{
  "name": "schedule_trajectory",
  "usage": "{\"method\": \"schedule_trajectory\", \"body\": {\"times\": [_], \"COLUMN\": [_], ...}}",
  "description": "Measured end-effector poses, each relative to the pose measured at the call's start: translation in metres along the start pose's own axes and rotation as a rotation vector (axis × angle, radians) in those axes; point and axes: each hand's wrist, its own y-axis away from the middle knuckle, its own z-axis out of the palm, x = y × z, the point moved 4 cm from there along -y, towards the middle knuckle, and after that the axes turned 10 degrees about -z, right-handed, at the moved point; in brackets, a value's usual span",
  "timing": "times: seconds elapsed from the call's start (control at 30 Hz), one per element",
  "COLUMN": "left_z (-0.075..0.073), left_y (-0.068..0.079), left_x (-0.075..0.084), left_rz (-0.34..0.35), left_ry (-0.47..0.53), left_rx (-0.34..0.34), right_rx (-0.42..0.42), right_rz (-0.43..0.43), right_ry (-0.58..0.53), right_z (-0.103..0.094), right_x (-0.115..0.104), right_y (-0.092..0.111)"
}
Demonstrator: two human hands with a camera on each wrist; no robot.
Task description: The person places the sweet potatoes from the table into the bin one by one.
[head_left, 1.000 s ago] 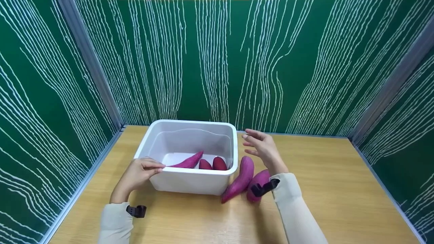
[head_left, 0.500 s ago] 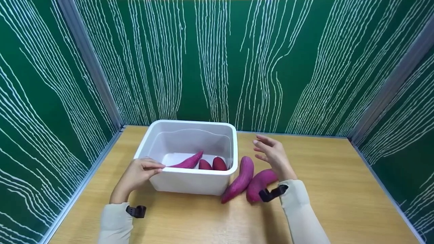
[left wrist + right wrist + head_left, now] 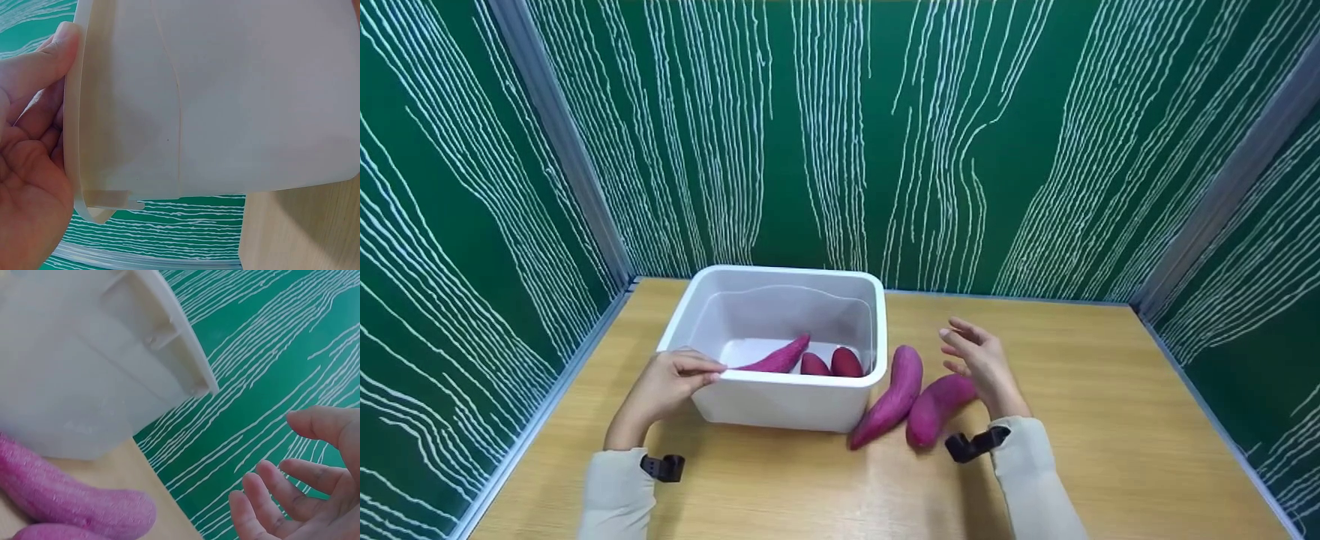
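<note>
A white plastic bin stands on the table with three sweet potatoes visible inside: a long pink-purple sweet potato and two redder ones, of which the right sweet potato shows its rounded end. My left hand grips the bin's rim near its front left corner; in the left wrist view the thumb lies against the rim. To the bin's right lie a curved sweet potato and a second, bent sweet potato. My right hand hovers beside them, fingers loosely spread, holding nothing.
The wooden table extends to the right of the hands and in front of the bin. Green panels with white wavy lines enclose it at the back and both sides, joined by grey posts.
My right hand has drawn back to the right and toward me, away from the bin, uncovering more of the bent sweet potato. My left hand and the bin have stayed put.
</note>
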Motion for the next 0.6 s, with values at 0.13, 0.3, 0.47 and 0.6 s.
{"method": "schedule_trajectory", "body": {"times": [0.13, 0.3, 0.47, 0.6], "left_z": [0.0, 0.0, 0.001, 0.0], "left_y": [0.0, -0.001, 0.0, 0.0], "left_x": [0.0, 0.0, -0.001, 0.0], "left_rz": [0.007, -0.007, -0.028, -0.02], "left_ry": [-0.001, 0.005, 0.015, 0.007], "left_rx": [0.0, -0.002, -0.005, 0.003], "right_rx": [0.014, 0.048, 0.088, 0.11], "right_rz": [0.026, 0.063, 0.093, 0.106], "right_ry": [0.025, 0.039, 0.001, -0.013], "right_z": [-0.008, -0.017, -0.023, -0.027], "right_x": [0.011, 0.025, 0.038, 0.049], "right_y": [0.003, 0.006, 0.011, 0.016]}}
